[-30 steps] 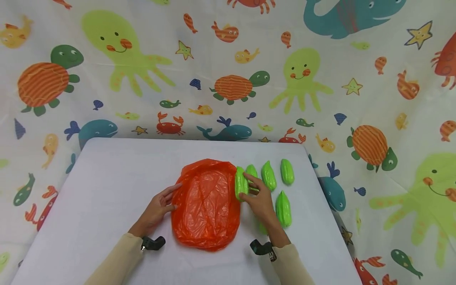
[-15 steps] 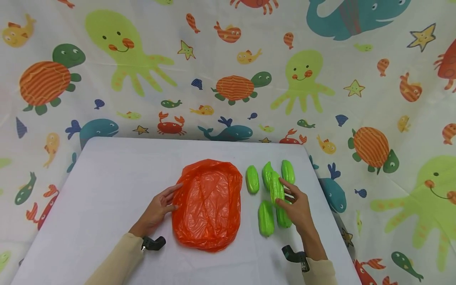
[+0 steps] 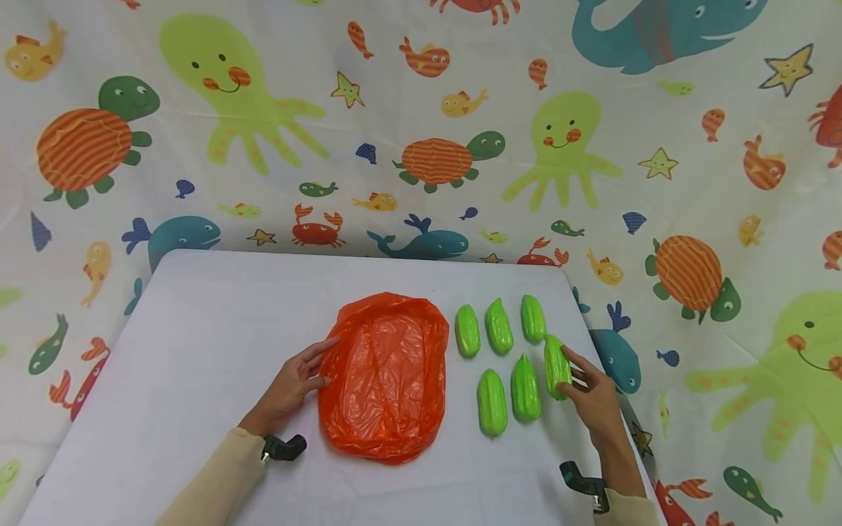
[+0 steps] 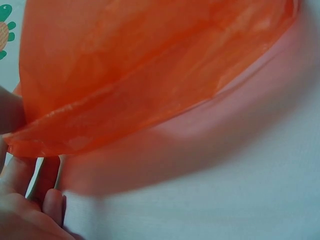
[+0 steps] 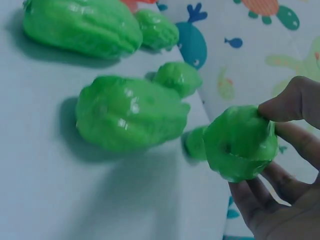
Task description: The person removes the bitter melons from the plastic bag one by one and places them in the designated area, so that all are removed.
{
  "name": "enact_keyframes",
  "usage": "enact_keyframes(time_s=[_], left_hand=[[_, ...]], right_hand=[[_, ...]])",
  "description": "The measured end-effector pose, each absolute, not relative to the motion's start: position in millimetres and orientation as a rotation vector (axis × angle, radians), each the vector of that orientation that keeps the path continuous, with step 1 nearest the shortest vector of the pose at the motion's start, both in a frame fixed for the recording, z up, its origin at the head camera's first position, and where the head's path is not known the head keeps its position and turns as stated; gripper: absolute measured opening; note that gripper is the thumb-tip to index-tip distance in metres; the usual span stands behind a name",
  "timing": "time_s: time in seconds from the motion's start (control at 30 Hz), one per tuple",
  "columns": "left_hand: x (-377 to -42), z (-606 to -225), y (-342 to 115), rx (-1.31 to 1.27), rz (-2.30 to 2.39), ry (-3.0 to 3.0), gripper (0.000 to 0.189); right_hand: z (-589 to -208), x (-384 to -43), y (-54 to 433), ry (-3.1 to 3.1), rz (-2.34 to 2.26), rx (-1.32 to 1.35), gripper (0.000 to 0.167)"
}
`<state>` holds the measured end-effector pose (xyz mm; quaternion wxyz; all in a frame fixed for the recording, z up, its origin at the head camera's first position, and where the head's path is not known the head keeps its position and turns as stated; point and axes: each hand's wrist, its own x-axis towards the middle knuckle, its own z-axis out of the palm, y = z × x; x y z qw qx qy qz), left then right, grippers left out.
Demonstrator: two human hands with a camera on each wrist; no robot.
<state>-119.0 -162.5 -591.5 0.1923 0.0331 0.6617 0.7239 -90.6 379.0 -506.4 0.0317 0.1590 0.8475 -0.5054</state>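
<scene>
A red plastic bag [image 3: 384,380] lies spread on the white table, its rim bunched up all round. My left hand [image 3: 292,383] pinches the bag's left edge; in the left wrist view the thumb is on one side of the thin film and the fingers [image 4: 17,175] on the other. At the right of the table my right hand [image 3: 592,394] grips a ridged, glossy green bitter melon [image 3: 556,367] between thumb and fingers. The right wrist view shows that bitter melon [image 5: 240,145] end-on, held off the table.
Several more bitter melons stand in two loose rows between bag and right hand, among them one at the front left [image 3: 492,403] and one at the back right [image 3: 533,319]. The white table [image 3: 217,329] ends at a curtain [image 3: 395,109] printed with sea animals.
My right hand has carried the bitter melon rightward, from beside the bag's right edge, over the other melons, to the right of them. The left hand has stayed at the bag.
</scene>
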Motion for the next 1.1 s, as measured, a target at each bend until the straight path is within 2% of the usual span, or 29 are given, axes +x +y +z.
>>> enact_keyframes(time_s=[0.37, 0.9, 1.1], left_hand=[[-117, -590, -160, 0.100, 2.050, 1.854, 0.076], [-122, -597, -155, 0.074, 2.093, 1.811, 0.073], [-123, -595, -153, 0.015, 2.090, 1.817, 0.065]], right_hand=[[-529, -83, 405, 2.555, -1.413, 0.582, 0.070], [-555, -82, 408, 2.534, -1.437, 0.580, 0.072], [-553, -81, 407, 2.577, -1.410, 0.603, 0.073]])
